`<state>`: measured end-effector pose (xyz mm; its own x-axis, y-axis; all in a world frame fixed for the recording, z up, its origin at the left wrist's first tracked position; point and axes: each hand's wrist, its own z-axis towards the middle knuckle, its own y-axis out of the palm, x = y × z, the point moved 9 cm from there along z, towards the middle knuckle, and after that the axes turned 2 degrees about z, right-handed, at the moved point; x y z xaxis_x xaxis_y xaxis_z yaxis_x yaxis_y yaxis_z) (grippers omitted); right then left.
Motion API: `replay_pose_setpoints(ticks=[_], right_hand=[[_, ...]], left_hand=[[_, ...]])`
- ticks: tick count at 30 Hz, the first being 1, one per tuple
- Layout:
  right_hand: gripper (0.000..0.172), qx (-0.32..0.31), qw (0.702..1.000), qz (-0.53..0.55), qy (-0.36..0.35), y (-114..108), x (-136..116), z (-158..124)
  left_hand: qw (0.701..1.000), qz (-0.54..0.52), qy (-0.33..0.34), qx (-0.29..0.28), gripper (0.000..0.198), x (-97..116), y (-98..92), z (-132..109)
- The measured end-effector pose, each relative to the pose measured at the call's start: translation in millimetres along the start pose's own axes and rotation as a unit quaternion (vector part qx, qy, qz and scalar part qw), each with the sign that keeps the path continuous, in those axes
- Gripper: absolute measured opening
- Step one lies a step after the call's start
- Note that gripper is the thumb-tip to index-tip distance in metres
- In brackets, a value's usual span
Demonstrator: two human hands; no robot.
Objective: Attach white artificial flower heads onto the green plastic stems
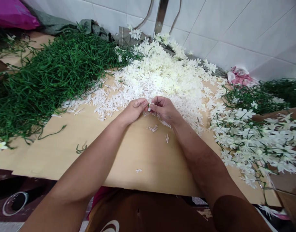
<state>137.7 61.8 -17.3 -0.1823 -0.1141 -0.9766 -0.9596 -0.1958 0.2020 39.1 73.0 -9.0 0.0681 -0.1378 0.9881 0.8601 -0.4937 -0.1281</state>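
My left hand (136, 110) and my right hand (165, 109) meet at the middle of the table, fingertips pinched close together. Between them is a small green-and-white artificial flower piece (149, 108), mostly hidden by the fingers. Just beyond the hands spread loose thin white stamens (119, 102), backed by a large heap of cream-white artificial flower heads (162, 71). A few white stamens (152, 129) also lie on the board close below the fingers.
Green plastic stems (65, 64) are heaped at the left. Finished-looking white flowers on green stems (254, 141) pile up at the right edge. A tan board (148, 161) covers the table, against a tiled wall (222, 35). A pink bag (12, 14) sits at the far left.
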Motion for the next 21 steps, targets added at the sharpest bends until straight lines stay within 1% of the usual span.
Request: replay_pose_setpoints(ticks=[3, 6, 12, 15, 17, 19, 21], right_hand=[[0.043, -0.019, 1.000, 0.004, 0.001, 4, 1, -1], [0.043, -0.026, 1.000, -0.010, 0.001, 7, 0, -1], [0.047, 0.029, 0.998, -0.063, -0.013, 2, -5, -1], [0.047, 0.043, 0.995, -0.091, -0.021, 2, -10, 1], [0.045, 0.044, 0.992, -0.117, -0.033, 1, -19, 0], [0.041, 0.047, 0.985, -0.159, -0.046, -4, -33, -7], [0.033, 0.061, 0.972, -0.215, -0.067, -20, -57, -26]], left_hand=[[1.000, -0.022, -0.008, -0.007, 0.047, -3, 3.7, -1], [0.999, -0.037, 0.002, -0.013, 0.046, -1, 6.5, -1], [1.000, -0.021, 0.015, -0.017, 0.046, 2, 7.8, 2], [0.999, -0.051, 0.001, -0.010, 0.050, -2, 8.8, 3], [0.998, -0.063, -0.002, -0.009, 0.051, -4, 10.8, 4], [0.999, -0.035, 0.017, -0.001, 0.047, 0, 10.6, 4], [0.998, -0.008, 0.054, 0.033, 0.041, 6, 4.5, 4]])
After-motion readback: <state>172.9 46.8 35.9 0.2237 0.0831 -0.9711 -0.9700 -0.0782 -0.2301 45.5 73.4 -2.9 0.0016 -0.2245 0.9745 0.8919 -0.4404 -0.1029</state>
